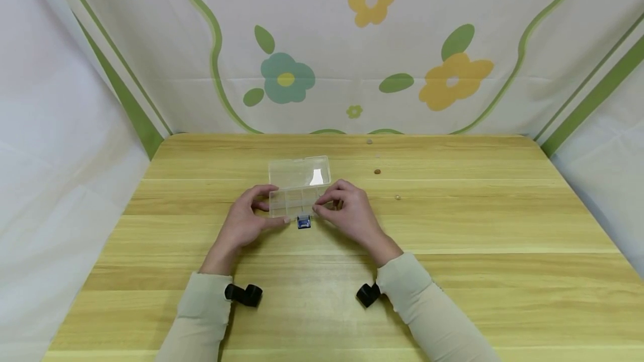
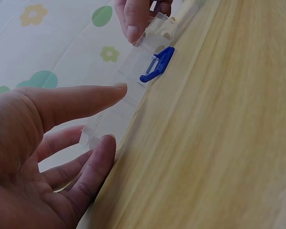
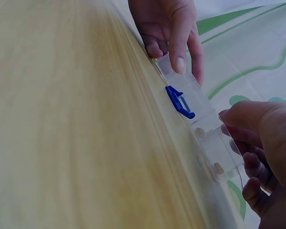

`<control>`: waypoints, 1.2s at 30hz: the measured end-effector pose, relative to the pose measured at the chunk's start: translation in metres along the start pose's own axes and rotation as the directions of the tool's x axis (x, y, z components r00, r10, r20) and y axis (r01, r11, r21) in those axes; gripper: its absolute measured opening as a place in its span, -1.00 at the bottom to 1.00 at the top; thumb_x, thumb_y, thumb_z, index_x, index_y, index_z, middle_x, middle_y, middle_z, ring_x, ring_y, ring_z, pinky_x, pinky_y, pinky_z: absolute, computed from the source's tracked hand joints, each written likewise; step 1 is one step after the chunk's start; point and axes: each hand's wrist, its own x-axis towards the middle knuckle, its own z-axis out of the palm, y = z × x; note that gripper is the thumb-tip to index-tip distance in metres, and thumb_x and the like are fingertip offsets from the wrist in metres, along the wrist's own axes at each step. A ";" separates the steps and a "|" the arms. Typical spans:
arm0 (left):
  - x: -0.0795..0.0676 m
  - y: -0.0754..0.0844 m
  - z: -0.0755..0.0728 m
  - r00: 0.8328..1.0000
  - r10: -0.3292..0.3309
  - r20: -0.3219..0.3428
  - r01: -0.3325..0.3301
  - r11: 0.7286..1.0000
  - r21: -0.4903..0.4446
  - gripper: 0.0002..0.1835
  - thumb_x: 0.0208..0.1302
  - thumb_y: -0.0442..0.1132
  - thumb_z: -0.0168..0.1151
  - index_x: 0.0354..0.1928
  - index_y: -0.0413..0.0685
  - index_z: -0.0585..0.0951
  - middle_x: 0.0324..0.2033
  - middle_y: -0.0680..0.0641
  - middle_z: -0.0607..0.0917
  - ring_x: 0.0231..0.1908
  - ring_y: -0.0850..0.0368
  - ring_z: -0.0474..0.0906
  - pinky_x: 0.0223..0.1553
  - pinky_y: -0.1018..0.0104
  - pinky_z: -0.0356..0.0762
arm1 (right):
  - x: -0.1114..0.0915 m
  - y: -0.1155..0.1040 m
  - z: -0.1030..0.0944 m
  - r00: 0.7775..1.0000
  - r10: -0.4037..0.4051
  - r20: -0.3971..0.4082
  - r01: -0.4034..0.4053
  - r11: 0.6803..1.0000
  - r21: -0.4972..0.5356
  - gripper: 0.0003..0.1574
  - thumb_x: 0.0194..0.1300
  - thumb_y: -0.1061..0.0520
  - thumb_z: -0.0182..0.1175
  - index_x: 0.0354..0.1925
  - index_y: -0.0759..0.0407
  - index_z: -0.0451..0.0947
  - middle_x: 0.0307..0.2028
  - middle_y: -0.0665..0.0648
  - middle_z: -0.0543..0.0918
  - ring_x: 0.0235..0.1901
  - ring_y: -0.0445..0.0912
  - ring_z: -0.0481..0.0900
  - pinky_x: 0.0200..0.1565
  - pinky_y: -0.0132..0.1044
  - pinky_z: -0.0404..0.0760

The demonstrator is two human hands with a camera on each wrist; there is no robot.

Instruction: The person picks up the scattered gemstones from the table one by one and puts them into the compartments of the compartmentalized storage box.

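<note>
A clear plastic compartment box [image 1: 294, 204] lies on the table, its transparent lid [image 1: 299, 173] raised behind it and a blue latch [image 1: 304, 222] hanging at the front. My left hand [image 1: 247, 218] grips its left end, thumb at the front edge and fingers around the far side. At the right end, my right hand [image 1: 347, 209] has thumb and index fingertips close together over the compartments. Whether anything sits between those fingertips is hidden. Small roundish brownish pieces [image 3: 219, 168] lie in the right-hand compartments, visible through the wall in the right wrist view.
Right of the box, three small pebble-like pieces lie in a loose line: a grey one [image 1: 369, 141], a brown one [image 1: 377, 171] and a pale one [image 1: 397, 198]. The wooden table [image 1: 478, 295] meets a flowered cloth [image 1: 332, 43] at its back edge.
</note>
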 end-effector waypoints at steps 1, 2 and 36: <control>0.000 0.000 0.000 1.000 0.000 0.000 0.000 1.000 -0.001 -0.22 0.13 -0.19 0.69 0.42 0.06 0.57 0.27 -0.20 0.62 0.15 -0.15 0.59 0.05 0.18 0.47 | 0.000 0.000 0.000 1.000 0.000 -0.001 0.000 1.000 -0.001 -0.94 0.28 0.17 0.56 -0.30 0.14 0.87 -0.24 0.00 0.70 -0.35 -0.16 0.55 -0.28 -0.38 0.57; 0.000 0.000 0.000 1.000 -0.001 0.000 0.001 1.000 -0.002 -0.21 0.13 -0.19 0.69 0.42 0.06 0.57 0.27 -0.20 0.62 0.14 -0.15 0.59 0.05 0.19 0.47 | 0.000 0.000 0.000 1.000 0.000 -0.002 0.000 1.000 -0.002 -0.94 0.28 0.17 0.56 -0.30 0.15 0.87 -0.24 0.00 0.70 -0.35 -0.17 0.55 -0.27 -0.38 0.57; 0.002 -0.005 -0.003 1.000 0.004 -0.009 -0.004 1.000 0.003 -0.20 0.12 -0.21 0.70 0.42 0.04 0.57 0.27 -0.21 0.62 0.13 -0.15 0.59 0.02 0.20 0.47 | -0.001 0.037 -0.053 0.972 0.188 -0.141 -0.187 0.982 0.022 -0.93 0.28 0.13 0.56 -0.25 0.07 0.85 -0.21 0.08 0.75 -0.27 -0.06 0.65 -0.10 -0.26 0.64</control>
